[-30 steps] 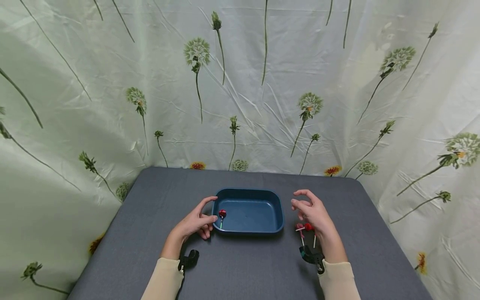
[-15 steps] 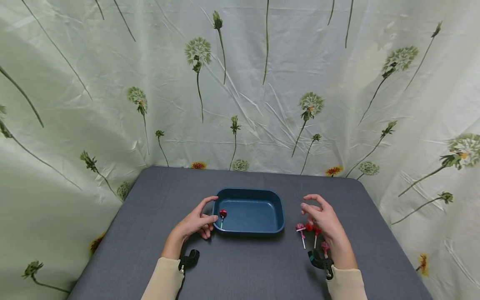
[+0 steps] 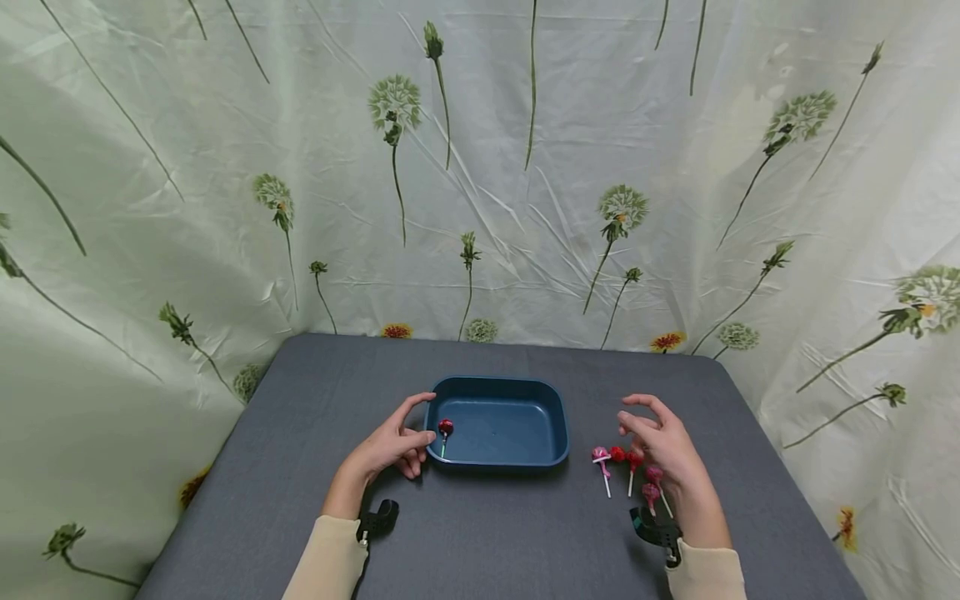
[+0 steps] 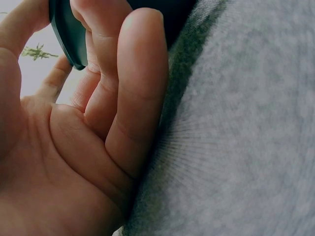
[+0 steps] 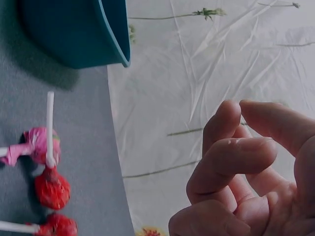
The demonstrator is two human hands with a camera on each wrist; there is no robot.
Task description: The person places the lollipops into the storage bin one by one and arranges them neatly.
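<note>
A dark blue rectangular tray (image 3: pixel 498 425) sits mid-table, a dark red lollipop (image 3: pixel 446 426) lying at its left end. My left hand (image 3: pixel 390 442) holds that end, index finger at the far corner and thumb at the near one; the left wrist view shows the other fingers bent beside the tray wall (image 4: pixel 71 37). To the right of the tray, my right hand (image 3: pixel 663 446) hovers with loosely bent fingers and nothing in them. Just left of and below it lie several lollipops, among them a pink one (image 3: pixel 601 454) and a red one (image 5: pixel 53 191). The hand partly covers this group.
A dark grey cloth covers the table (image 3: pixel 480 533). Behind and on both sides hangs a pale curtain (image 3: pixel 510 167) printed with dandelions. Black camera mounts (image 3: pixel 378 518) are strapped to the wrists.
My right hand has moved right and back toward me, away from the tray, and more lollipops show beside it. The left hand and the tray stay where they were.
</note>
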